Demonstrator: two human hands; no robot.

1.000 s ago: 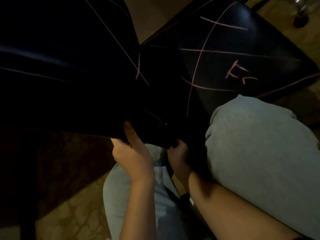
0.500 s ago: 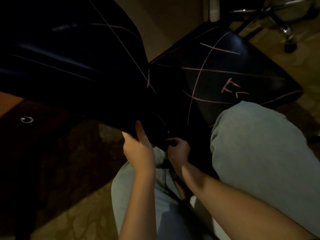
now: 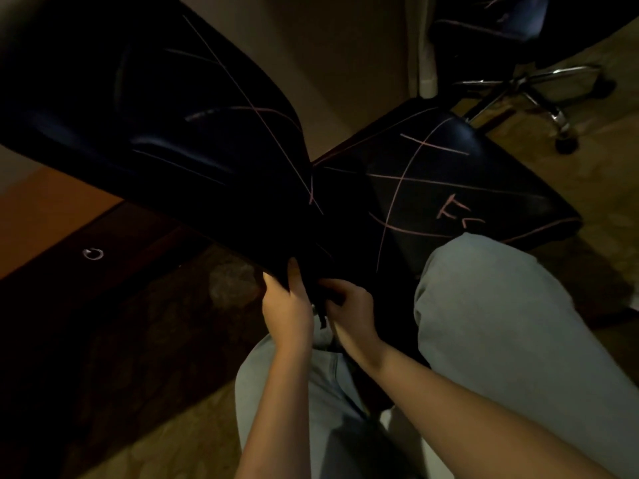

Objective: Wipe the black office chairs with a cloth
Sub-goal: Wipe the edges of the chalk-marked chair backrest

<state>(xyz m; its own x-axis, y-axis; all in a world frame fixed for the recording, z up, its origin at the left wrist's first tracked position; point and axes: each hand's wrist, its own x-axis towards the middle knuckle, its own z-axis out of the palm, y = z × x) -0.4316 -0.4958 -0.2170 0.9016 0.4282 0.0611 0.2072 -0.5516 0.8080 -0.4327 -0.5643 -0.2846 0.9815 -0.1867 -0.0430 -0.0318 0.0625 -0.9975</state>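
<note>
The black chair fills the view just above both hands, its backrest stretching up and away to the left of the left hand and its seat spreading up and to the right of the right hand. Thin pink lines cross both panels. Above the right hand the seat carries a pink scrawl that reads roughly as an "F" over a "C", though it is not clearly legible.

The left hand is clamped on the backrest's lower edge, thumb on the front. Just beside it, the right hand's fingers curl tight into the dark crease where back meets seat. It is too dark to tell whether a cloth is held there.

Below the hands are knees in pale jeans. Far up and right of the right hand stands a second chair on a chrome base. Left of the left hand, dark wooden furniture shows a ring pull.
</note>
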